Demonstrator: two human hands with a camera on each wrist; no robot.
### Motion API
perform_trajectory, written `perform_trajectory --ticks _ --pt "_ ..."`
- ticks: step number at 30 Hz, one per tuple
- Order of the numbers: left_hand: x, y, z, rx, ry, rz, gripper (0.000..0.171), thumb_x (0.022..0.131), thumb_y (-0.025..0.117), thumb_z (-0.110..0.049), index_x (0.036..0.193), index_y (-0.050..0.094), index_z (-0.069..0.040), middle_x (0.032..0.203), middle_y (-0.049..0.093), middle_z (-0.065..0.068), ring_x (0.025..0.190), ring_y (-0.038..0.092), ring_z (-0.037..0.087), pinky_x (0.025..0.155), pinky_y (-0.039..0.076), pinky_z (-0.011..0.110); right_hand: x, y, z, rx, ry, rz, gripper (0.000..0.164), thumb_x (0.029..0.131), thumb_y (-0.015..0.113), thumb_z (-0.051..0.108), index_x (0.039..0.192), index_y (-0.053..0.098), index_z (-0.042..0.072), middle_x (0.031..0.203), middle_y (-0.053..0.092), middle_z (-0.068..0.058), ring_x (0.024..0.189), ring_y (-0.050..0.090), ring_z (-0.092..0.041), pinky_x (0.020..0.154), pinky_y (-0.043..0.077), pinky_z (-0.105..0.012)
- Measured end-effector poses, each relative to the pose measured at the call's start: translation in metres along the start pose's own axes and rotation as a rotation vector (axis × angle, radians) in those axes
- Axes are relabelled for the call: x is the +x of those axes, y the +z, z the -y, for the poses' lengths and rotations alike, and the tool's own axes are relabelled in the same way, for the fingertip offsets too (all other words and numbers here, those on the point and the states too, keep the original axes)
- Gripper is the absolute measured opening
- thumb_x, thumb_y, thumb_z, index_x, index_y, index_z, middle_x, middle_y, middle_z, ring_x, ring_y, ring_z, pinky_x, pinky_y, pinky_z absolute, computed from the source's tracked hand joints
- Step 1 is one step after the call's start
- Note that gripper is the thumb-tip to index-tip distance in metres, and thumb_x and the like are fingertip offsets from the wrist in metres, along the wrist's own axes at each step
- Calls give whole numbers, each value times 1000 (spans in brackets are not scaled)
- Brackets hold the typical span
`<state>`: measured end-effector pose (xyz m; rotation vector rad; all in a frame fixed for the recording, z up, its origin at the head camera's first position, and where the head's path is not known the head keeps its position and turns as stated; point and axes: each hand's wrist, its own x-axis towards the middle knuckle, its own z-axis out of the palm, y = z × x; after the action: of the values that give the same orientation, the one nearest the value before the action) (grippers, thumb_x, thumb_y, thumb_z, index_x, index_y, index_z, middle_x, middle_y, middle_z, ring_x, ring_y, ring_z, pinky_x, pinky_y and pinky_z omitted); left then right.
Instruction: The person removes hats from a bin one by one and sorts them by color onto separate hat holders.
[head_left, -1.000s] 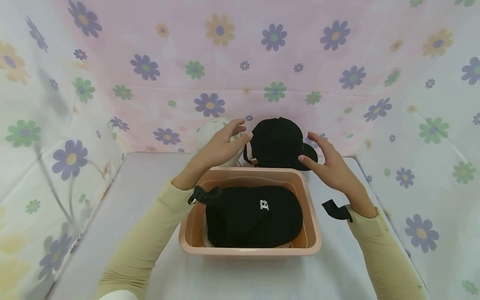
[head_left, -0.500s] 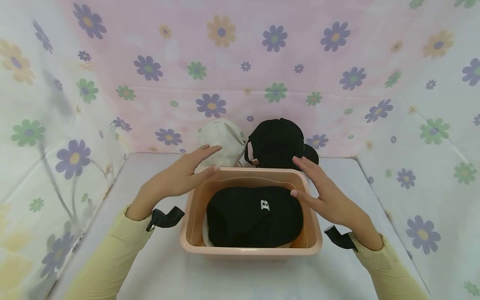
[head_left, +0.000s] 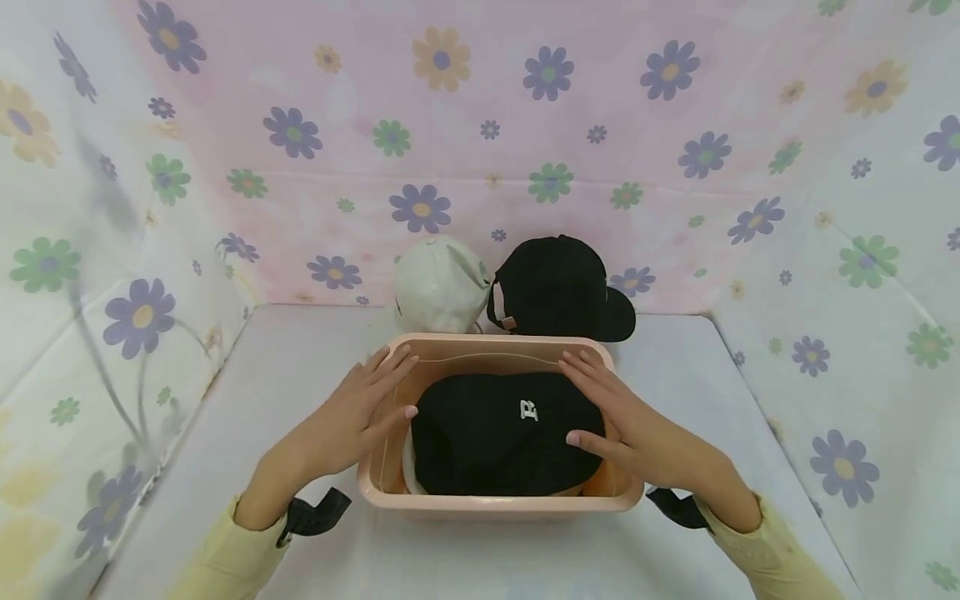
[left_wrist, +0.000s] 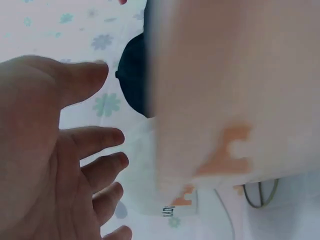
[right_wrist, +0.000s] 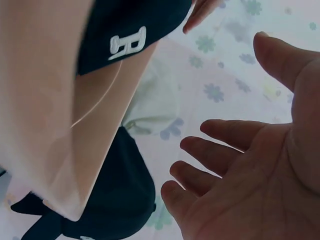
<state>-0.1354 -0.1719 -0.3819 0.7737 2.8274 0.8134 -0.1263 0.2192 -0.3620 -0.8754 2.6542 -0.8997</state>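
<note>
Pink plastic makes the tub (head_left: pixel 495 502), which stands on the white surface (head_left: pixel 292 350) at the lower centre of the head view. Inside lies a black cap (head_left: pixel 487 450) with a white letter (head_left: pixel 528 410), and it fills most of the width, so I think that the walls help to keep it in place. A pale edge (head_left: pixel 408 467) shows under its left end; it is perhaps another cap which supports it from below, but too little is visible to be sure.

The left hand (head_left: pixel 345 425) and the right hand (head_left: pixel 633 429) appear over the two short sides of the tub. Each grip is wide, with fingers extended and thumb apart, and has hold of nothing. Both wrist views show a gap between fingers and tub, so they seem not to touch it. Such a matched spacing would suit a thing of this width.

Behind the tub, at the centre of the frame, a white cap (head_left: pixel 438 287) sits left of a second black cap (head_left: pixel 551 287). The black visor points to the right, away from its neighbour, which probably lets the two crowns stay close together.
</note>
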Motion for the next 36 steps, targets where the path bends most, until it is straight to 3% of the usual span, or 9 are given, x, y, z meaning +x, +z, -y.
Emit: perform_trajectory --ticks 5,12,24,31,36 --pt "-12 11 -1 41 -37 -39 69 107 49 -44 162 26 -10 170 18 12 156 6 41 118 8 73 1 0 8 -5 -34 62 88 99 61 49 165 11 22 172 5 -4 159 1 -26 120 21 -63" --pt "-19 24 -4 76 -60 -79 67 108 46 -43 163 24 -13 169 20 11 156 8 42 118 10 73 10 -1 16 -76 -118 154 84 100 58 51 165 11 26 172 7 5 159 3 -24 122 21 -58" --pt "-19 39 -8 246 -97 -151 59 109 45 -34 161 28 -12 168 25 9 155 19 38 121 17 66 53 1 31 -149 -208 298 82 102 59 46 165 17 15 171 14 -4 158 10 -25 123 24 -52" --pt "-18 40 -11 306 -98 -163 59 108 47 -32 160 32 -10 167 27 9 154 22 36 122 18 63 82 19 38 -161 -243 373 80 102 58 44 164 19 13 172 9 -6 158 12 -23 125 24 -46" --pt "-18 40 -12 309 -88 -174 58 107 49 -31 160 33 -12 166 30 9 154 23 37 121 19 64 99 40 42 -198 -251 399 76 102 57 47 162 25 13 170 18 -5 158 10 -21 127 18 -45"
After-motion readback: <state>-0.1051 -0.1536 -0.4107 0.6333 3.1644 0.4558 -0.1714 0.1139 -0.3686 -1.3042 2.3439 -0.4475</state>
